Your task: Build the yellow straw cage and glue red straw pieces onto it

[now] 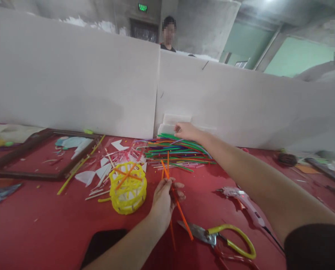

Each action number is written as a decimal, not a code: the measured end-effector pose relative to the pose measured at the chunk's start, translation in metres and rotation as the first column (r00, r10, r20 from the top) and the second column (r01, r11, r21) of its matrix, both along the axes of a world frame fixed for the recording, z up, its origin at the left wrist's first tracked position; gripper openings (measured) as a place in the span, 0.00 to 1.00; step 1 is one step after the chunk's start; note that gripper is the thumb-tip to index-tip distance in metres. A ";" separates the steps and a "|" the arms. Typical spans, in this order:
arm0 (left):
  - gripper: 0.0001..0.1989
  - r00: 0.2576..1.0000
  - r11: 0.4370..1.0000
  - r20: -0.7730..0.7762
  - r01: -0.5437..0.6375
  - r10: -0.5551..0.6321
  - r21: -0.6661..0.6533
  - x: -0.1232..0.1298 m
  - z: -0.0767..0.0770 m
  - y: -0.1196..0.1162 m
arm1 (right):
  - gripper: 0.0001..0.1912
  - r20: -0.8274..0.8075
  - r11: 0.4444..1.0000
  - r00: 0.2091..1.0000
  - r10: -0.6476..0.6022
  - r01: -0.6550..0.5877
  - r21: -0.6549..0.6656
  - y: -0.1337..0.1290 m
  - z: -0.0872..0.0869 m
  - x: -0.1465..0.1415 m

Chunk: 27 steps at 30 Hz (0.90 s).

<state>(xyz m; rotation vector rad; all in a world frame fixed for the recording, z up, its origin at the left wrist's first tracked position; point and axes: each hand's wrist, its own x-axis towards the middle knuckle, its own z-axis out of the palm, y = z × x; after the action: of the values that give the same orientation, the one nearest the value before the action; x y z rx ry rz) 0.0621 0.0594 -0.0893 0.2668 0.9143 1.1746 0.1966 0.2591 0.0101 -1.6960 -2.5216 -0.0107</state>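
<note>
My left hand [164,197] is closed around a few orange pipe cleaners [183,213], which cross between the fingers and stick out above and below. My right hand [187,131] reaches to the far side of a pile of coloured pipe cleaners [181,150], mostly green, with red, blue and purple ones. Its fingers are curled together at the pile's back edge; what they pinch is hidden. Left of my left hand stands a small yellow openwork basket [128,200] made of pipe cleaners, with crossed orange pieces on top.
Scissors [209,235] with yellow and red handles and a pink glue gun [246,204] lie at the right. White scraps [85,177] and a brown frame [29,175] are left. A dark flat object [100,243] lies in front. White panels [72,75] border the red table; a person [167,47] is behind.
</note>
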 end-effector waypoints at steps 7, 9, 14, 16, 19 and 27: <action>0.02 1.000 0.999 0.004 -0.023 0.023 0.032 -0.001 0.000 -0.001 | 0.03 0.122 0.958 0.974 0.193 -0.160 -0.240 -0.038 -0.039 0.001; 0.01 1.000 0.998 -0.007 -0.030 0.030 0.049 -0.001 -0.001 -0.001 | 0.02 0.140 0.957 0.971 0.194 -0.156 -0.247 -0.045 -0.050 0.003; 0.09 0.993 0.991 -0.085 -0.069 0.079 0.112 -0.004 -0.006 0.002 | 0.06 0.079 0.977 0.991 0.109 -0.092 -0.192 -0.049 -0.059 0.009; 0.11 0.983 0.985 -0.128 -0.112 0.129 0.127 -0.005 -0.008 0.003 | 0.09 0.014 0.985 0.999 0.052 -0.049 -0.163 -0.048 -0.056 0.013; 0.14 0.958 0.976 -0.206 -0.174 0.198 0.131 -0.006 -0.011 0.003 | 0.13 -0.113 0.990 0.992 -0.060 0.045 -0.137 -0.044 -0.050 0.020; 0.32 0.851 0.979 -0.515 0.009 0.100 0.205 -0.002 -0.023 0.000 | 0.10 -0.344 0.878 0.856 -0.387 0.228 -0.421 -0.058 -0.062 0.014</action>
<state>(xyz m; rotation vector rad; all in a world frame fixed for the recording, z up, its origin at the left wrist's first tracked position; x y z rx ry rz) 0.0603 0.0592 -0.1118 0.7631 1.2833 1.2643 0.2102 0.2012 -0.0517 -1.9610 -1.9916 0.7632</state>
